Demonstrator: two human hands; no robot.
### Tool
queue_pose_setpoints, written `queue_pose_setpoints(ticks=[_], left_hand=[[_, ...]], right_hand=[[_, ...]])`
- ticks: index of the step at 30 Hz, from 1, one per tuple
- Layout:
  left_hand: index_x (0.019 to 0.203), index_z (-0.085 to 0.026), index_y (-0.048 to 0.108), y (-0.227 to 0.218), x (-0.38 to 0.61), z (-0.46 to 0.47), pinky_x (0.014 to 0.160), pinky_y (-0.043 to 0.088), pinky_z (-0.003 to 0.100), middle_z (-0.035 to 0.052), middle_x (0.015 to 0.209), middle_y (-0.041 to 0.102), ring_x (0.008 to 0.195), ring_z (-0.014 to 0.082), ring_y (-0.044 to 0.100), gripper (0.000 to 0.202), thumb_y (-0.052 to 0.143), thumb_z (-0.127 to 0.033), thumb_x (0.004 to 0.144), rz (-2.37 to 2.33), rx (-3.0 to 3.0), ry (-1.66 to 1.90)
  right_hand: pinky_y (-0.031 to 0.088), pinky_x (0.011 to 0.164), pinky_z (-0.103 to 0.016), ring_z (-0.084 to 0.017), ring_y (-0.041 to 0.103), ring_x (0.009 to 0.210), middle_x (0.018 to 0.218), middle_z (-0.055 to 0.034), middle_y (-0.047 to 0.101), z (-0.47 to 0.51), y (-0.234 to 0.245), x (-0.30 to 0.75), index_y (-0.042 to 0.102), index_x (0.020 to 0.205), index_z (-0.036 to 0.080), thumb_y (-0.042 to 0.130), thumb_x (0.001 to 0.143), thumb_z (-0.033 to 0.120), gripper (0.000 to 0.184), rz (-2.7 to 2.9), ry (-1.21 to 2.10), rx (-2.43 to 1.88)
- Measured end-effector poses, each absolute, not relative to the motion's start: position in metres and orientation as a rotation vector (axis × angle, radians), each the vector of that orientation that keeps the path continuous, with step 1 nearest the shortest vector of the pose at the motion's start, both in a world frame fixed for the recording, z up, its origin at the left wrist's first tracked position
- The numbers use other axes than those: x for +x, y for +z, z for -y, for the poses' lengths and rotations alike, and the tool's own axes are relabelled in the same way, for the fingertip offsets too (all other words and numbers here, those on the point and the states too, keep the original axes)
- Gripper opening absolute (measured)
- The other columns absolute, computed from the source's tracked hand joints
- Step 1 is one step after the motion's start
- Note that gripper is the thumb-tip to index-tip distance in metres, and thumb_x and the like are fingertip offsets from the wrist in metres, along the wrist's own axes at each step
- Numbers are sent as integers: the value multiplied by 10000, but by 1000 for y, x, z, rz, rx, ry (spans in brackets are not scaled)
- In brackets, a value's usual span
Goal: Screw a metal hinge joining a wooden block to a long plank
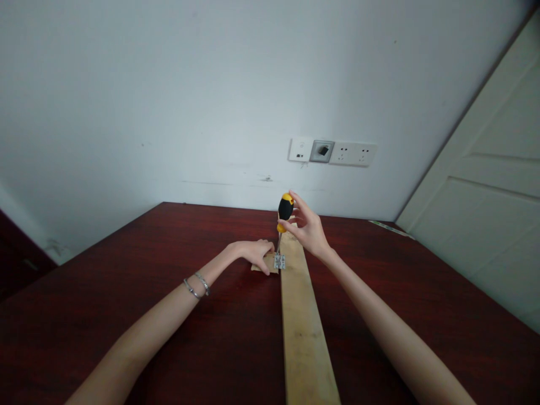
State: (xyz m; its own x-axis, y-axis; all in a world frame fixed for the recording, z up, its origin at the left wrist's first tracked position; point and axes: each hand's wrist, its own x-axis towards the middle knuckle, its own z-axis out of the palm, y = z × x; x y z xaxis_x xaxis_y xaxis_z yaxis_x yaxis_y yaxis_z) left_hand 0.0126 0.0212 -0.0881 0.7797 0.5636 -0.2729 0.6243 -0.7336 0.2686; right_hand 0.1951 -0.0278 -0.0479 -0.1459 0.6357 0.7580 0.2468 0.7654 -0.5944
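Note:
My right hand (pixel 309 228) grips a screwdriver (pixel 286 208) with a black and yellow handle. Its shaft slants down to a small metal hinge (pixel 279 261). The hinge lies across the seam between a long pale wooden plank (pixel 306 332) and a small light-brown flat piece (pixel 255 268) on its left. Around that small piece my left hand (pixel 255 253) is closed, thumb at the near side and fingers at the far side. Whether the screwdriver tip sits in a screw is too small to tell.
Under everything is a dark red wooden table (pixel 189 337), its far edge near a white wall (pixel 169 101). Sockets and switch plates (pixel 352 153) are set in the wall. A thin patterned strip (pixel 391 229) lies at the far right edge, beside a white panelled door (pixel 489 185).

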Motion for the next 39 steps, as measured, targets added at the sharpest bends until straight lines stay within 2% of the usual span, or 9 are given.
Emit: queue_pose_setpoints(ticks=[9, 16, 24, 30, 39], left_hand=[[1190, -115, 483, -90, 13, -22, 854, 427, 326, 148, 1190, 514, 1046, 279, 504, 770, 737, -522, 589, -918, 2634, -260], [1191, -119, 485, -91, 12, -23, 848, 424, 325, 141, 1164, 520, 1035, 277, 502, 768, 730, -532, 590, -912, 2633, -248], [1193, -122, 483, -85, 13, -19, 837, 426, 316, 147, 1194, 510, 1043, 274, 504, 756, 731, -513, 595, -924, 2615, -253], [1192, -131, 482, -86, 13, -19, 832, 425, 307, 141, 1203, 512, 1039, 268, 511, 757, 729, -520, 591, -929, 2622, -256], [1157, -121, 506, -87, 13, -20, 801, 437, 304, 138, 1172, 537, 998, 261, 536, 726, 745, -510, 592, -904, 2656, -215]], right_hand=[[579, 671, -308, -140, 594, 806, 1360, -79, 494, 26, -50, 195, 386, 1409, 342, 668, 786, 261, 689, 1726, 363, -682], [574, 629, -303, -136, 575, 752, 1195, -75, 554, 25, -50, 194, 417, 1382, 324, 690, 780, 285, 662, 1731, 316, -675], [569, 578, -278, -143, 535, 761, 1203, -80, 516, 25, -52, 192, 442, 1345, 325, 699, 779, 333, 621, 1747, 219, -679], [560, 549, -257, -150, 520, 779, 1086, -58, 501, 27, -52, 190, 435, 1329, 337, 697, 784, 306, 606, 1772, 164, -661], [580, 597, -297, -189, 560, 880, 1303, -98, 484, 28, -51, 191, 365, 1380, 309, 643, 818, 286, 627, 1861, 97, -748]])
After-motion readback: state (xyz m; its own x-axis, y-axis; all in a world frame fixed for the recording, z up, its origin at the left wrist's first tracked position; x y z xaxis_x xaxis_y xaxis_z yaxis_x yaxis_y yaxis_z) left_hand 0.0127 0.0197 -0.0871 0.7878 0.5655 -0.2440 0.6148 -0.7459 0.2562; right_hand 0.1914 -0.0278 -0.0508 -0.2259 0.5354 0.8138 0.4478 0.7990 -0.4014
